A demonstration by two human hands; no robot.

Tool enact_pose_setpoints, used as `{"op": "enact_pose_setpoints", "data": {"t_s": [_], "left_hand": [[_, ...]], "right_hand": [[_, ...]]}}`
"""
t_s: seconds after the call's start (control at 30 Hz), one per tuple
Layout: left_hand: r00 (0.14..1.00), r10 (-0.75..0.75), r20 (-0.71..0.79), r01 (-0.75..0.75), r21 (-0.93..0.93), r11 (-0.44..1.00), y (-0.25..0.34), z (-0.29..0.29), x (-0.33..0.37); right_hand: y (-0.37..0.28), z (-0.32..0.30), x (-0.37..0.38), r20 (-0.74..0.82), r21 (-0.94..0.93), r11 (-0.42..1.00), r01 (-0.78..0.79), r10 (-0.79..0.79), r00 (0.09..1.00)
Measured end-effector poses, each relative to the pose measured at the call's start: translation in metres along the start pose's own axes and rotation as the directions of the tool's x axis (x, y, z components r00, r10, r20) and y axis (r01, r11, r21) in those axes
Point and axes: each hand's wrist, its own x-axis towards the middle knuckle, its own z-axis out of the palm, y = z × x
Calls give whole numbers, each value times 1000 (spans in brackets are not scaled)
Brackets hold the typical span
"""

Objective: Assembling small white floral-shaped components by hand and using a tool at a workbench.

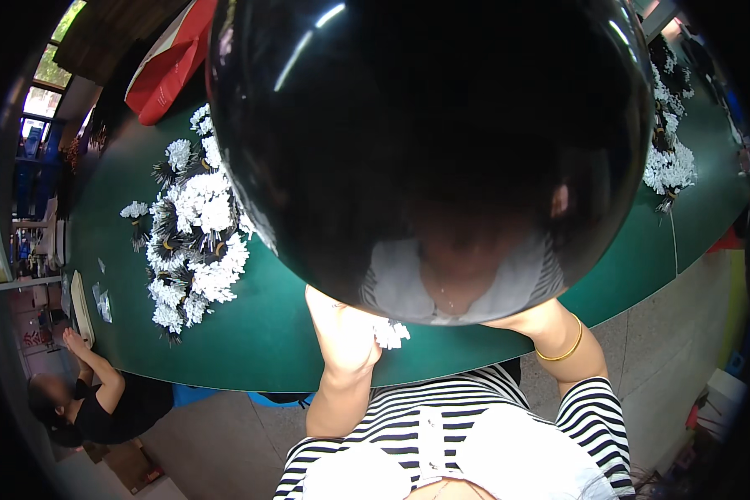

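Observation:
A large glossy black rounded object [408, 167] fills the upper middle and hides most of the work in front of me. My left hand [342, 329] reaches up under its lower edge, the fingers out of sight behind it. Right beside that palm, a small cluster of white connector ends [390, 334] shows; whether the hand grips it cannot be made out. Of my right hand [517, 319] only the wrist end shows below the black surface, with a gold bangle [562, 343] on the forearm.
Bundles of black wires with white ends [200, 204] are heaped on the green table [275, 358] to the left. More such bundles [669, 167] lie at the far right. A red bag [171, 75] stands far left. Another person [100, 400] sits at the table's left end.

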Motion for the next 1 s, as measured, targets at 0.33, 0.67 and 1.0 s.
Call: {"op": "enact_pose_setpoints", "data": {"t_s": [0.33,0.67,1.0], "left_hand": [[994,-108,-31,106,-56,993,6,7,-1],[972,-221,85,231,-132,964,15,13,1],[937,-307,164,336,-198,921,19,13,7]], "right_hand": [[4,5,-5,-49,18,999,-39,39,998],[-1,-3,-1,80,22,984,-178,176,981],[-2,-5,3,54,2,997,-76,75,996]]}}
